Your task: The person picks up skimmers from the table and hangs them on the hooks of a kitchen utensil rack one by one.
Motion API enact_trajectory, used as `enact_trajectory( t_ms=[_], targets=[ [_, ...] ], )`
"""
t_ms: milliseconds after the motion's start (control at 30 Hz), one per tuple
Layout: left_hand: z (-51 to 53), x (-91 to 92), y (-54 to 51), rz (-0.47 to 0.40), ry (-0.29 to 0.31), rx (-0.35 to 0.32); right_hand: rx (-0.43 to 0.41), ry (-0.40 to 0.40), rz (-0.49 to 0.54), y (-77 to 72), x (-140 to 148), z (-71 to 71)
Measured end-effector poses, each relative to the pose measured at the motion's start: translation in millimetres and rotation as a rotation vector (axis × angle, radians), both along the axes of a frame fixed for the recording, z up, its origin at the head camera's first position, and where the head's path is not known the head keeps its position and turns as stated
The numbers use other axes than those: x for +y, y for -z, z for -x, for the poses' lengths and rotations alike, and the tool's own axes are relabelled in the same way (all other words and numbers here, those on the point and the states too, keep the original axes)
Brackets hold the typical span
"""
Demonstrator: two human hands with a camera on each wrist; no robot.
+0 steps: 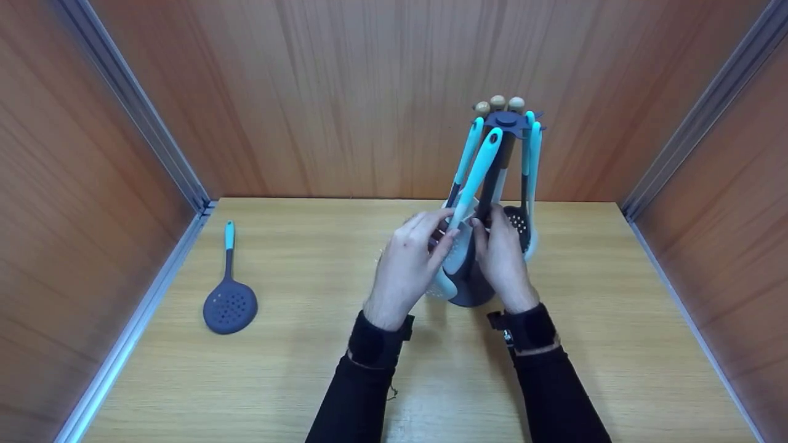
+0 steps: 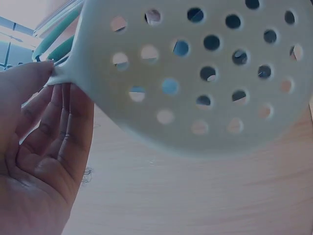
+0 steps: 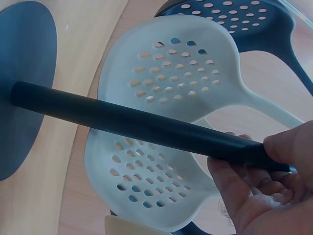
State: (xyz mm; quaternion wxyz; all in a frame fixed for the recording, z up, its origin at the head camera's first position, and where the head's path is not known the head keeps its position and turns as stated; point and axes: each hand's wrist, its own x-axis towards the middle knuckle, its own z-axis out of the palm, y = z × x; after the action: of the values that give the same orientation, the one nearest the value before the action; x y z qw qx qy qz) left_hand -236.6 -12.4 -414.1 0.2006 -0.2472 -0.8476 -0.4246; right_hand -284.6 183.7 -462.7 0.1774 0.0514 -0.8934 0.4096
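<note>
A utensil stand with a dark pole (image 3: pixel 137 122) and round base (image 1: pixel 471 294) leans slightly. Around its top (image 1: pixel 506 119) hang several turquoise-handled utensils and several with wooden ends. My left hand (image 1: pixel 403 258) pinches a pale perforated skimmer (image 2: pixel 188 68) at its neck, between thumb and fingers. The skimmer's turquoise handle (image 1: pixel 477 175) reaches up to the stand's top; whether it is hooked there I cannot tell. Curled round the pole is my right hand (image 1: pixel 503 264). Another pale perforated utensil (image 3: pixel 171 63) and a dark perforated one (image 3: pixel 234 19) hang beside the pole in the right wrist view.
A dark skimmer (image 1: pixel 229 307) with a turquoise handle lies on the table (image 1: pixel 295 369) at the left. Wood-patterned panels (image 1: pixel 345 98) close in the back and both sides, with metal strips (image 1: pixel 151 132) along the corners.
</note>
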Motion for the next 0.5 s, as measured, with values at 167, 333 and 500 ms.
enact_trajectory(
  t_ms=[167,333,500],
  targets=[
    [-0.2,1.9,1.7,0.031,0.02,0.011,0.015,-0.004,-0.009,1.3,0.6,0.5],
    [-0.6,3.0,1.9,0.048,0.035,0.012,0.011,-0.006,-0.008,0.8,0.4,0.0],
    [-0.4,3.4,1.9,0.07,0.034,-0.005,-0.004,-0.005,0.0,-0.3,-0.2,-0.1]
  ],
)
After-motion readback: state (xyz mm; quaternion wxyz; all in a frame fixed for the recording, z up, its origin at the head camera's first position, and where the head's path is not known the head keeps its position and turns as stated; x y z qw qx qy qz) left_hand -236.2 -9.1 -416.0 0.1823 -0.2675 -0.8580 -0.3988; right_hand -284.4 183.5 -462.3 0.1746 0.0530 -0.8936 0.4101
